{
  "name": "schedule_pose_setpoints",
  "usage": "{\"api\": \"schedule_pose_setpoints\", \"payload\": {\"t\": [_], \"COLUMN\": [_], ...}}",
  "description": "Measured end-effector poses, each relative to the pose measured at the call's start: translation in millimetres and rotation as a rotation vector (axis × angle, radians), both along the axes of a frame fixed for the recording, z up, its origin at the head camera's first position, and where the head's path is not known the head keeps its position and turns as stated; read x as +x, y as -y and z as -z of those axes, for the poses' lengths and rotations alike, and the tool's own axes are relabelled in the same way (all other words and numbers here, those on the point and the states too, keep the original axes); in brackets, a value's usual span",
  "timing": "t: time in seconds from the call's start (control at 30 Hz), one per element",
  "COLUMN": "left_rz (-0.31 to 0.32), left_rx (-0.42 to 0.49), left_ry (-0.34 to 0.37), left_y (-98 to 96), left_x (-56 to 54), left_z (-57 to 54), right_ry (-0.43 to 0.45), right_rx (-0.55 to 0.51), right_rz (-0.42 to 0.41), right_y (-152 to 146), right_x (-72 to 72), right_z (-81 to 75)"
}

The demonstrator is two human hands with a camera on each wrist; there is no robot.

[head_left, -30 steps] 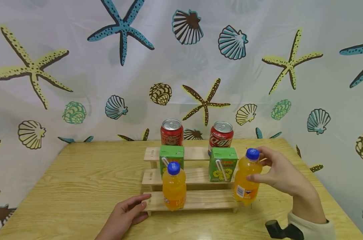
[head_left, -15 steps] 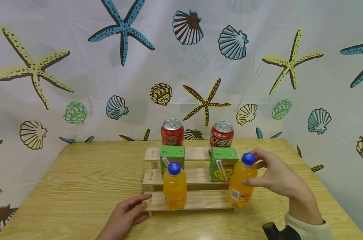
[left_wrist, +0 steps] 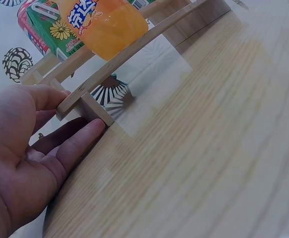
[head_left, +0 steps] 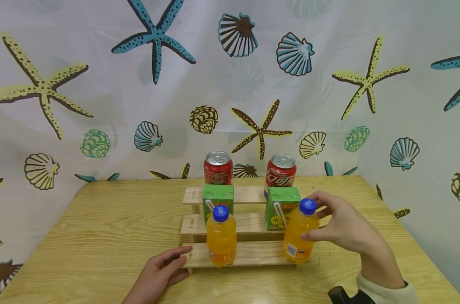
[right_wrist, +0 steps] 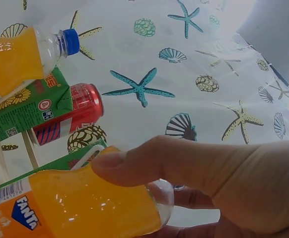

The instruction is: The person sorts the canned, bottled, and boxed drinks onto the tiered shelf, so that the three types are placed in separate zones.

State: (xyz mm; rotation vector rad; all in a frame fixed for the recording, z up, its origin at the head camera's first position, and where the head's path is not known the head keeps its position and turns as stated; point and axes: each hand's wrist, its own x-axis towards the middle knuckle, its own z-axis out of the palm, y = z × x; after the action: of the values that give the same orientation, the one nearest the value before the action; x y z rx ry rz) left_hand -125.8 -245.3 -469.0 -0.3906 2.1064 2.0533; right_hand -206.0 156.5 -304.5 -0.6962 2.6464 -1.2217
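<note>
My right hand (head_left: 338,223) grips an orange soda bottle (head_left: 298,238) with a blue cap, thumb on the near side and fingers behind. Its base overlaps the right end of the bottom step of a three-step wooden display rack (head_left: 260,253); a FANTA label (right_wrist: 28,213) shows in the right wrist view. My left hand (head_left: 161,270) holds the rack's lower left end, a finger over the board and another digit against the leg (left_wrist: 96,110). A second orange soda bottle (head_left: 221,240) stands upright on the left of that bottom step.
Two green drink cartons with straws, the left carton (head_left: 217,196) and the right carton (head_left: 281,207), stand on the middle step. Behind them, a left red soda can (head_left: 218,169) and a right can (head_left: 280,173) occupy the top. A shell-patterned cloth (head_left: 169,105) hangs behind the wooden table (head_left: 112,228).
My right hand has brought its bottle left and slightly down, from beside the rack to over the bottom step's right end. My left hand stays at the rack's left end.
</note>
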Motion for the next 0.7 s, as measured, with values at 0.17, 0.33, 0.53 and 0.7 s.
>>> {"api": "schedule_pose_setpoints", "payload": {"t": [0.17,0.33,0.53,0.7], "left_rz": [-0.003,0.007,-0.001,0.007], "left_rx": [0.000,0.006,0.004,0.011], "left_ry": [-0.001,-0.003,0.001,-0.003], "left_y": [0.1,1.2,1.2,1.6], "left_x": [0.6,0.7,0.3,0.0], "left_z": [-0.2,0.0,0.8,1.3], "right_ry": [0.000,0.005,0.007,0.007], "right_rx": [-0.004,-0.001,0.003,-0.002], "right_rz": [0.010,0.015,0.045,0.051], "right_y": [5.9,10.3,14.5,19.6], "right_x": [1.9,2.8,6.5,9.3], "right_z": [0.2,0.4,-1.0,-1.1]}}
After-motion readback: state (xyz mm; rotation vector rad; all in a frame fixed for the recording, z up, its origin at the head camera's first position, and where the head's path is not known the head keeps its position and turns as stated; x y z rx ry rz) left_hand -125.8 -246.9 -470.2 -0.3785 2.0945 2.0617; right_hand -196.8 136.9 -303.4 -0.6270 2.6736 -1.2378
